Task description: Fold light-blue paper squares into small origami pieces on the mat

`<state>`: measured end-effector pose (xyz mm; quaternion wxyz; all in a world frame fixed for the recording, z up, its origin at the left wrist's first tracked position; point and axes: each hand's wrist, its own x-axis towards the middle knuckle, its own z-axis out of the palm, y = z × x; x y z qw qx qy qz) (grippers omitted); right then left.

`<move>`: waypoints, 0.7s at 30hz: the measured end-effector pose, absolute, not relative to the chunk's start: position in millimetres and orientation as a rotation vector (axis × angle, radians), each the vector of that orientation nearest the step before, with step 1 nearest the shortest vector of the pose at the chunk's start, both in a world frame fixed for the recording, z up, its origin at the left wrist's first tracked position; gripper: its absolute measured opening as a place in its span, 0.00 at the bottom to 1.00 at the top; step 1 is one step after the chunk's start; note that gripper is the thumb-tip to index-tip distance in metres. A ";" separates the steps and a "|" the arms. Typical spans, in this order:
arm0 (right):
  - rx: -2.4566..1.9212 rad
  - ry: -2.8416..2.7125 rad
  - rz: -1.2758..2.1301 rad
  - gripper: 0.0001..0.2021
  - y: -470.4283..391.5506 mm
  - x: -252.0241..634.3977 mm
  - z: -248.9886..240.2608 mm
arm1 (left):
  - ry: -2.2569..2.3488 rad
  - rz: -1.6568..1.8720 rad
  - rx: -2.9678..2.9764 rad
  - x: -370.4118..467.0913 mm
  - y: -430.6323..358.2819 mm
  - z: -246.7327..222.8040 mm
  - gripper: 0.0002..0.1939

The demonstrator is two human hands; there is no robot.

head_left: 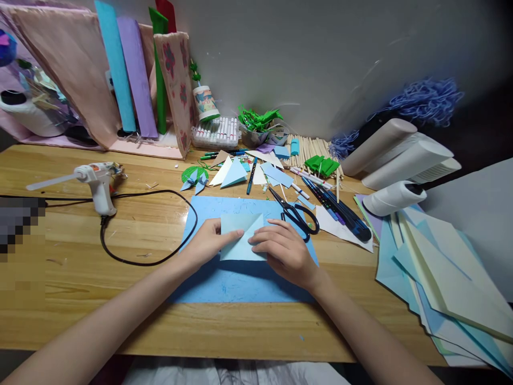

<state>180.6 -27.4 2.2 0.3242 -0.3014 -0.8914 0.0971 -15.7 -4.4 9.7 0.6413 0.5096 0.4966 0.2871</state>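
Observation:
A light blue square of paper (240, 246) with a diagonal crease is held over a blue mat (240, 286). My left hand (210, 239) pinches its left edge, thumb on top and the other fingers behind it. On the right side, my right hand (285, 247) holds the paper, its fingertips resting on the face; the thumb is hidden. Black-handled scissors (294, 214) lie just beyond my right hand, partly on the mat, with blades pointing away to the left.
A white glue gun (100, 187) stands at the left, its black cord (150, 263) looping beside the mat. Paper pieces (234, 172) and pens (326, 200) lie behind the mat. A paper stack (444, 262) and white rolls (395, 198) are at the right.

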 end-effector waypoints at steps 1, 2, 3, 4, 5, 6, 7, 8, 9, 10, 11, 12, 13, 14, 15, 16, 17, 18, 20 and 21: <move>-0.791 -2.327 0.282 0.10 -26.6 181.8 2.0 | 1.112 0.656 1.093 -15.9 -3.8 11.4 0.15; -0.792 -2.312 0.318 0.09 -25.8 182.6 2.2 | 1.094 0.656 1.046 -16.1 -3.4 12.5 0.15; -0.790 -2.291 0.362 0.09 -25.3 182.9 2.6 | 1.077 0.657 1.020 -16.3 -3.2 12.9 0.15; -0.790 -2.262 0.411 0.08 -25.2 182.5 3.1 | 1.065 0.660 1.010 -16.4 -3.2 12.7 0.16; -0.801 -2.219 0.457 0.08 -25.5 181.5 3.8 | 1.055 0.664 1.012 -16.5 -3.2 12.0 0.16; -0.835 -2.158 0.499 0.07 -26.0 179.8 4.4 | 1.046 0.663 1.028 -16.5 -3.2 10.9 0.16; -0.896 -2.079 0.537 0.05 -26.7 177.6 4.8 | 1.036 0.660 1.051 -16.6 -3.2 9.7 0.16; -0.980 -1.983 0.576 0.03 -27.3 175.2 5.1 | 1.025 0.657 1.073 -16.6 -3.0 8.7 0.16; -1.072 -1.881 0.626 0.02 -27.8 172.7 5.0 | 1.008 0.655 1.091 -16.5 -2.9 7.9 0.17; -1.149 -1.785 0.698 0.04 -27.9 170.3 4.6 | 0.991 0.653 1.101 -16.4 -2.7 7.6 0.17; -1.196 -1.701 0.792 0.06 -27.8 168.3 3.9 | 0.975 0.652 1.101 -16.1 -2.7 7.8 0.17; -1.215 -1.633 0.901 0.08 -27.4 166.8 3.0 | 0.959 0.649 1.094 -15.8 -2.8 8.4 0.18; -1.210 -1.577 1.013 0.09 -26.8 165.7 1.8 | 0.948 0.639 1.085 -15.4 -3.0 9.3 0.17; -1.199 -1.530 1.117 0.10 -26.2 165.0 0.6 | 0.935 0.620 1.080 -14.9 -3.3 10.5 0.17; -1.192 -1.489 1.200 0.11 -25.6 164.7 -0.6 | 0.920 0.600 1.079 -14.5 -3.7 11.7 0.17; -1.197 -1.452 1.252 0.11 -25.1 164.8 -1.7 | 0.898 0.580 1.078 -14.1 -4.2 12.9 0.16; -1.215 -1.423 1.277 0.12 -24.7 165.0 -2.7 | 0.878 0.567 1.072 -13.7 -4.6 13.9 0.16; -1.239 -1.401 1.280 0.12 -24.4 165.4 -3.5 | 0.866 0.566 1.057 -13.5 -4.9 14.7 0.16; -1.286 -1.377 1.251 0.13 -24.3 166.2 -4.8 | 0.855 0.580 0.996 -13.3 -5.4 15.8 0.19; -1.301 -1.371 1.236 0.13 -24.4 166.4 -5.3 | 0.853 0.588 0.961 -13.3 -5.7 16.1 0.23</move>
